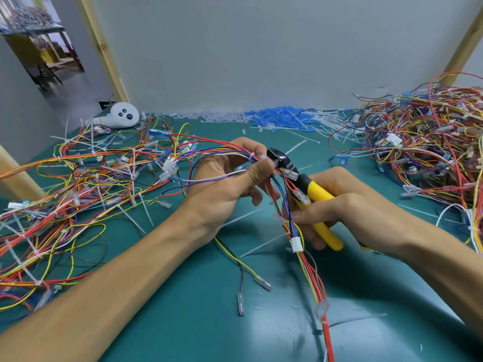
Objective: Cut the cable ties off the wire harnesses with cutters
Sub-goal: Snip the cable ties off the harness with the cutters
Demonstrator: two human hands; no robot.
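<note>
Left hand (224,184) has its fingers curled round a wire harness (297,244), held above the green table (183,309). Right hand (339,205) wraps the yellow-handled cutters (313,189), whose black head is at the bundle beside the left thumb. White cable tie (252,155) sits on the bundle at the left fingers. Harness pile (431,152) lies at table right.

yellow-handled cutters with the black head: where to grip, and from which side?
Grip the yellow-handled cutters by the two yellow handles, about mid-length, coming from the near right, as the right hand does. The black head points up-left into the multicoloured wire harness that the left hand holds, so probably only the handle end is free.
</note>
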